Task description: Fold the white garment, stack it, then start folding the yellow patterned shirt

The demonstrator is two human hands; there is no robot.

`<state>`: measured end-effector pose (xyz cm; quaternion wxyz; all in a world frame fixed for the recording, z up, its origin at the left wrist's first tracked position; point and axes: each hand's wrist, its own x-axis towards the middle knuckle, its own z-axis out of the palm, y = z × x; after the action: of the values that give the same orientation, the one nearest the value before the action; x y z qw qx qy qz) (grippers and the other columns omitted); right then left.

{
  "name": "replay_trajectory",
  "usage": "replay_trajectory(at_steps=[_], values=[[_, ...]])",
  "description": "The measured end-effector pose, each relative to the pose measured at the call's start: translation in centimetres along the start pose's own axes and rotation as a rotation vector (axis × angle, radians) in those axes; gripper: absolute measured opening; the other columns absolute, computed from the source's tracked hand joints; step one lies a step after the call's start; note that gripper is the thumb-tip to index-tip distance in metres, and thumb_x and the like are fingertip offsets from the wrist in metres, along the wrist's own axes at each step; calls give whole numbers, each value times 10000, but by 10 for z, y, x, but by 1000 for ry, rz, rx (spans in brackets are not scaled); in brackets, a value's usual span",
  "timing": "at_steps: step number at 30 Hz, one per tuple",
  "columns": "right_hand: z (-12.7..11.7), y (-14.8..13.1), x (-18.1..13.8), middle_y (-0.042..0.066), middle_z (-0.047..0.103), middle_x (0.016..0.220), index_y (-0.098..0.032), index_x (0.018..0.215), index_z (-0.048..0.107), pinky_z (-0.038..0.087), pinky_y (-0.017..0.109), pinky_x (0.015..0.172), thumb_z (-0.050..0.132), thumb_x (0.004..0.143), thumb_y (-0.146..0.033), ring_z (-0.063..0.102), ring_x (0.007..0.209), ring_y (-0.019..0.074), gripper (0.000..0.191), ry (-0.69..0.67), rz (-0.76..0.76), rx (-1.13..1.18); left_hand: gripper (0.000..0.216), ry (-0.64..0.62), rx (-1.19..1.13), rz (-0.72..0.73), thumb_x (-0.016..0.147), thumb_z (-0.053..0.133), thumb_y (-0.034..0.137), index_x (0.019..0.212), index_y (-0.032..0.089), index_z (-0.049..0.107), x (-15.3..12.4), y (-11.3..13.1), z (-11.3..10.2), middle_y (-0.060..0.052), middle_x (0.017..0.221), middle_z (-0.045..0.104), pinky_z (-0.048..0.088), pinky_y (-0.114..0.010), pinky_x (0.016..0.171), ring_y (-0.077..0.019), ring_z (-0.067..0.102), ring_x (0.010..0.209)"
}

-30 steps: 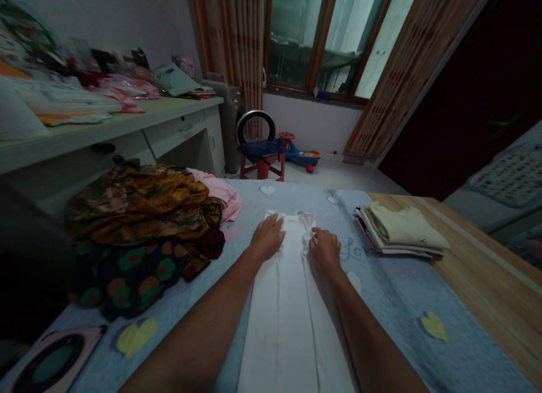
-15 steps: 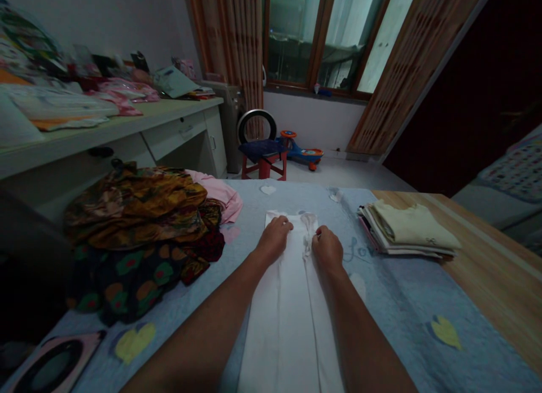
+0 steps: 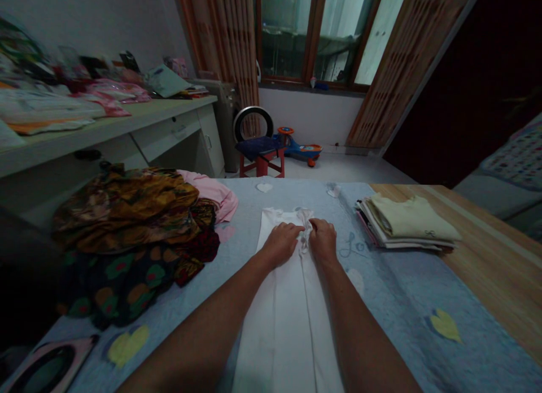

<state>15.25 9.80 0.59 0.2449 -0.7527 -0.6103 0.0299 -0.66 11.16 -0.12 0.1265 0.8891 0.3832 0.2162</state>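
A long white garment [image 3: 288, 314] lies flat on the blue blanket [image 3: 381, 291] in front of me, folded lengthwise into a narrow strip. My left hand [image 3: 283, 243] and my right hand [image 3: 322, 239] rest side by side on its far end, fingers curled and pinching the bunched fabric near the middle fold. Both forearms lie along the garment.
A heap of patterned and pink clothes [image 3: 135, 223] sits on the left. A stack of folded clothes [image 3: 406, 226] lies on the right by the wooden surface [image 3: 499, 269]. A cluttered desk [image 3: 105, 122] stands at the left, with a red stool [image 3: 260, 153] and a toy car [image 3: 300, 150] beyond.
Both hands have moved toward each other at the garment's far end, from lying flat and apart to pinching the fabric at the middle. The view has shifted slightly.
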Motion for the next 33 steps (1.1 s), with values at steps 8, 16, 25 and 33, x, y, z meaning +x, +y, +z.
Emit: replay_trajectory(at_steps=[8,16,25,33], values=[[8,6,3,53,687,1164,-217,1152,694,349,285,884,451,903,-139,550,1038,209,356,-16,2,61,481,-12,-90,-1,893,498,95,1352,231,541,2,1,-1,-44,1224,679,435,-389,1000,-217,584,1075],[1,3,3,66,684,1187,-191,1169,676,337,274,917,350,973,-221,558,1082,196,381,-42,8,113,408,-20,-106,-6,896,515,129,1266,253,636,3,1,-2,-57,1173,707,442,-385,1004,-222,603,1101],[-2,4,-3,80,651,1234,-198,1200,652,349,311,918,535,863,-303,541,1124,246,371,-92,-54,94,462,85,-294,-27,842,508,38,1234,224,665,4,-10,6,-55,1162,716,454,-352,1025,-189,626,1087],[3,3,-8,115,610,1234,-179,1202,591,359,353,931,631,789,-422,512,1146,274,481,-92,-86,15,457,121,-403,-98,826,501,4,1185,208,696,5,-12,7,-49,1156,719,473,-342,1020,-173,634,1086]])
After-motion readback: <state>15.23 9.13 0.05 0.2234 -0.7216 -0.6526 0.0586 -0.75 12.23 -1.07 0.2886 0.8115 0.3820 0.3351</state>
